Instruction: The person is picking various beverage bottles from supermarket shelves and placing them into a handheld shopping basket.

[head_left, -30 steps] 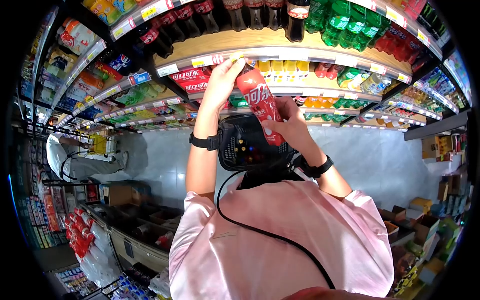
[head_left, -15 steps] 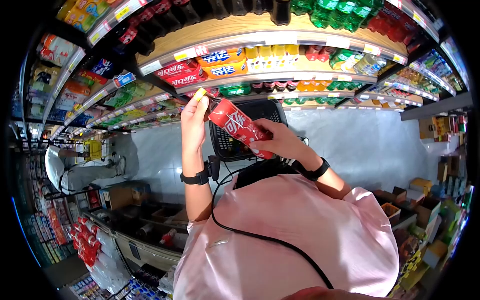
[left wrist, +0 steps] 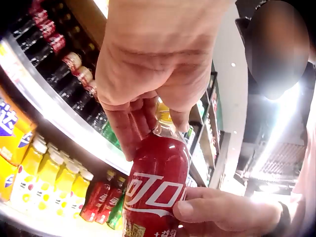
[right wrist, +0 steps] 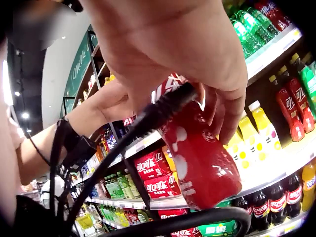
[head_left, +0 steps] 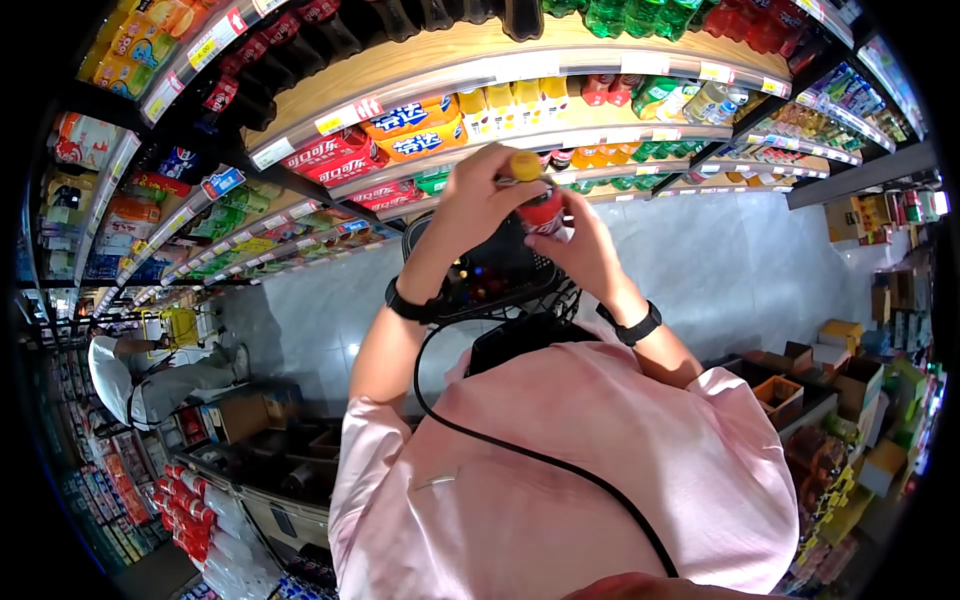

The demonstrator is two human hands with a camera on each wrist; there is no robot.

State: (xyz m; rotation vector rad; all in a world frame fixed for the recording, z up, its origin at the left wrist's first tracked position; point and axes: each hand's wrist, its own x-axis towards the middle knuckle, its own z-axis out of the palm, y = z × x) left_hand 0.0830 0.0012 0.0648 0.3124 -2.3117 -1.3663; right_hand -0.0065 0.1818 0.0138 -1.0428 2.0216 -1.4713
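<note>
Both hands hold a bottle of red drink [head_left: 543,212] with a yellow cap, in front of the chest. At its top, the left hand [head_left: 472,205] has its thumb and fingers around the cap and neck. Lower down, the right hand [head_left: 585,248] grips the body of the bottle. White lettering shows on the red label [left wrist: 153,190] in the left wrist view. The right wrist view shows the bottle's base [right wrist: 217,185] tilted, with fingers [right wrist: 229,116] behind it. Below the hands, a black basket [head_left: 415,240] holds small dark items.
Shelves of drinks curve across the front, with a wooden shelf board [head_left: 400,75], orange multipacks [head_left: 415,130] and yellow bottles [head_left: 515,105]. A black cable [head_left: 540,455] runs over the pink shirt. Another person [head_left: 150,380] is at the left. Cartons [head_left: 780,395] stand at the right.
The bottle has turned from lying slanted, label facing up, to having its cap towards the head camera. The left hand has moved right, closer to the right hand.
</note>
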